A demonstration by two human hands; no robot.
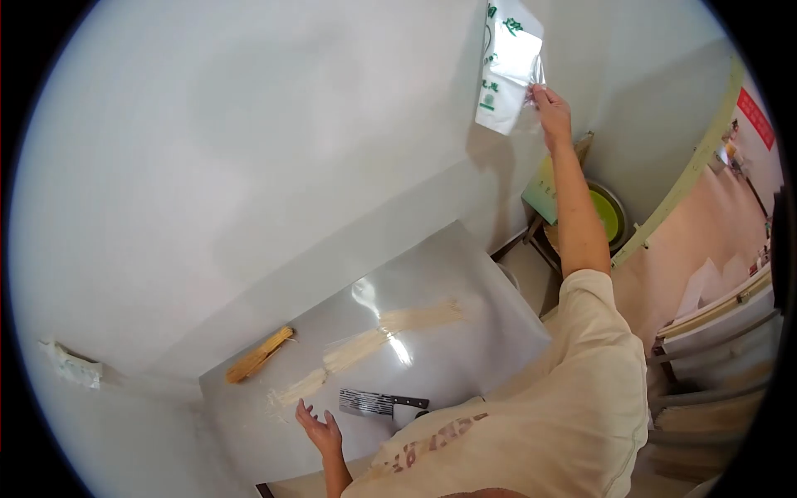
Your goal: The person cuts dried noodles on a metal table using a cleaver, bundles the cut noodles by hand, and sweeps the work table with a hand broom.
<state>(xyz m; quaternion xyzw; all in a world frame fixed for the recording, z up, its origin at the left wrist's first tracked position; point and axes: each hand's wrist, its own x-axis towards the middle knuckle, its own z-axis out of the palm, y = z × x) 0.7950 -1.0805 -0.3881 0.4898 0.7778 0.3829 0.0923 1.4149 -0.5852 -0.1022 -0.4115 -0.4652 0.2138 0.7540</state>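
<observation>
High on the wall hangs a white and silvery plastic bag (502, 75) with green printing. My right hand (552, 112), arm stretched up, pinches the bag's lower right edge. Down by the metal-looking table (465, 365), my left hand (320, 427) is open, fingers apart and holding nothing. It is nearest to the left end of a row of pale thin strips like noodles (357, 353). Just right of that hand lies a cleaver (365, 402) with a black handle and a dark-patterned blade. A bundled straw brush (260, 355) rests at the table's back left edge.
At the right, behind my raised arm, are a green box (541, 195) and a metal basin (616, 207) with something bright green in it. A doorway edge (693, 178) curves along the right. A small white packet (75, 365) is on the left wall.
</observation>
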